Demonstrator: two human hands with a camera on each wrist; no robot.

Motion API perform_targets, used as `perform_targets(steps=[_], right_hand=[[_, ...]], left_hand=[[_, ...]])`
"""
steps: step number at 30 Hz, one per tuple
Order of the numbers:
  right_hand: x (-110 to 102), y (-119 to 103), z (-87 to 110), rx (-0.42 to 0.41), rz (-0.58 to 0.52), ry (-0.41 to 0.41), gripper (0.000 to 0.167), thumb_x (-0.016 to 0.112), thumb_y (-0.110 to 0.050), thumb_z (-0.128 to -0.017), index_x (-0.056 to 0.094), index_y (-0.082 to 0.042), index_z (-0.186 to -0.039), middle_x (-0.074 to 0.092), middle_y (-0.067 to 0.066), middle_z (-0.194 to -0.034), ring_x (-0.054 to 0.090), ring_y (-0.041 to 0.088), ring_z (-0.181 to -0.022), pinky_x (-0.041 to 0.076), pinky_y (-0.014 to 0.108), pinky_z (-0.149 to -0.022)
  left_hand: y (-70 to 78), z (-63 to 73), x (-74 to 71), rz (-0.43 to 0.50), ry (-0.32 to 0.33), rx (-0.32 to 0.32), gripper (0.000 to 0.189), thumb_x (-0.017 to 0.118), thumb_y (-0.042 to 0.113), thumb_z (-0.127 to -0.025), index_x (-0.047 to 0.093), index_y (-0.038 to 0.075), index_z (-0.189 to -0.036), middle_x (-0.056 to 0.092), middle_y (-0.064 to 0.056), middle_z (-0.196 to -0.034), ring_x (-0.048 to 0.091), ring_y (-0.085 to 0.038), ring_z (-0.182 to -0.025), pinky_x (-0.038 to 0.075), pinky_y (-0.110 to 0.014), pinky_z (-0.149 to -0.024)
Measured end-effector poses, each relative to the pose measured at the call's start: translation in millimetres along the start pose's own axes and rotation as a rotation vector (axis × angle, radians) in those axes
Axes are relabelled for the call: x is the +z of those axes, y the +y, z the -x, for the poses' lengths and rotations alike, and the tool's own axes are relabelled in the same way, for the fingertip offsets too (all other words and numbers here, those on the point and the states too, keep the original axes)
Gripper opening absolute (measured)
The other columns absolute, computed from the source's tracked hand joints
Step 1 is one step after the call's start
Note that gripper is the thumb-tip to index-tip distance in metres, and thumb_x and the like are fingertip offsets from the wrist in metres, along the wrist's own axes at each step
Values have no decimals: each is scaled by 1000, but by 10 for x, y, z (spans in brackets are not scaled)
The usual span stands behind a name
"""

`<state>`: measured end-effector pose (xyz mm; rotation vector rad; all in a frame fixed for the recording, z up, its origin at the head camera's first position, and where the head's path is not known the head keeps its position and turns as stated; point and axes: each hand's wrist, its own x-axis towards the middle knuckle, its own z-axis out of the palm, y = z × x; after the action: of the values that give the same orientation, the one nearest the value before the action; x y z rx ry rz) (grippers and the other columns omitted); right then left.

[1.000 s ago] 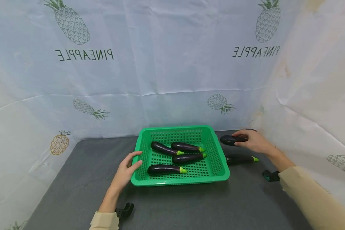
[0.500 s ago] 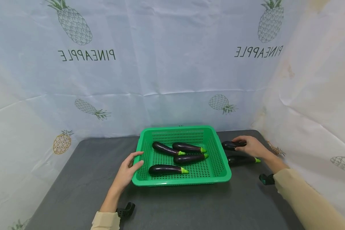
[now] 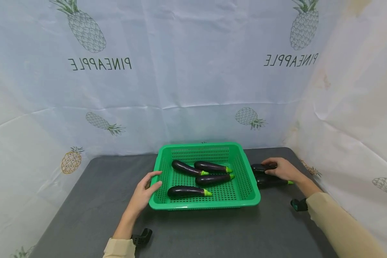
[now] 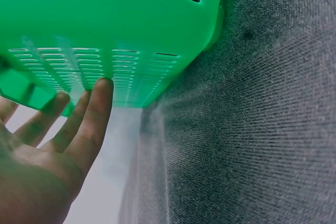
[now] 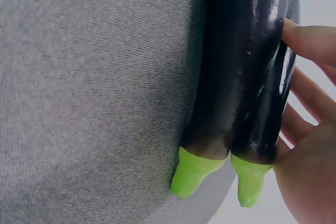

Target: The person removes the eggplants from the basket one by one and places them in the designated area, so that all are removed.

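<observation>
A green plastic basket (image 3: 206, 205) stands on the dark table with several eggplants inside, among them a front one (image 3: 185, 191). My left hand (image 3: 142, 191) is at its left rim; in the left wrist view, nearly straight fingers (image 4: 94, 114) lie against the slotted outer wall. Right of the basket, my right hand (image 3: 283, 169) grips an eggplant (image 5: 262, 124) between thumb and fingers. That eggplant lies along the far side of another eggplant (image 5: 236, 66) resting on the cloth, their green stem ends side by side. The thumb tip is right where the two meet.
Grey-black cloth covers the table (image 3: 206, 233). White-blue curtains (image 3: 193, 82) printed with pineapples hang behind it and along both sides. The basket's back rim is close to the back curtain, and the right sleeve (image 3: 342, 222) runs near the right one.
My right hand has brought its eggplant down and nearer, from apart behind the other eggplant to right beside it. The left hand has stayed at the basket's left rim.
</observation>
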<state>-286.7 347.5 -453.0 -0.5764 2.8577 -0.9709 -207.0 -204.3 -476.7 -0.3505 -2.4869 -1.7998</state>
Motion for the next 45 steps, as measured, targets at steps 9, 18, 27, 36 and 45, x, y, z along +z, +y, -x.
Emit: perform_targets(steps=[9,18,27,36,45], right_hand=[[5,28,24,3,-35,-50,34,67,-10,-98,63,8,-127,64,26,-122,61,45,-112,54,56,-89],[-104,-127,37,27,-62,-20,39,62,-20,-103,61,7,-132,63,25,-128,60,43,-116,53,55,-92],[-219,-399,61,1,-38,40,34,59,-22,-106,64,1,-130,64,22,-127,61,41,-116,54,53,-91],[-360,-760,114,56,-53,117,43,56,-35,-107,63,-3,-133,62,21,-131,56,42,-123,48,59,-97],[-407,-1097,177,6,-17,172,39,57,-34,-106,66,-4,-130,66,17,-126,62,38,-115,51,57,-93]], left_hand=[[18,-4,23,-2,-1,-6,46,60,33,-104,52,15,-146,36,-13,-160,22,-37,-153,27,-64,-116],[41,0,14,16,-5,-8,46,61,30,-104,52,14,-146,36,-15,-160,25,-37,-152,28,-66,-115],[38,-1,15,14,-9,-8,46,60,31,-105,51,15,-147,35,-15,-161,22,-38,-152,25,-66,-116],[32,3,2,4,-7,-4,47,60,33,-105,51,15,-147,34,-14,-161,21,-38,-152,26,-65,-116],[40,1,5,17,-16,-4,46,60,31,-105,51,14,-147,34,-16,-161,21,-38,-153,24,-66,-117]])
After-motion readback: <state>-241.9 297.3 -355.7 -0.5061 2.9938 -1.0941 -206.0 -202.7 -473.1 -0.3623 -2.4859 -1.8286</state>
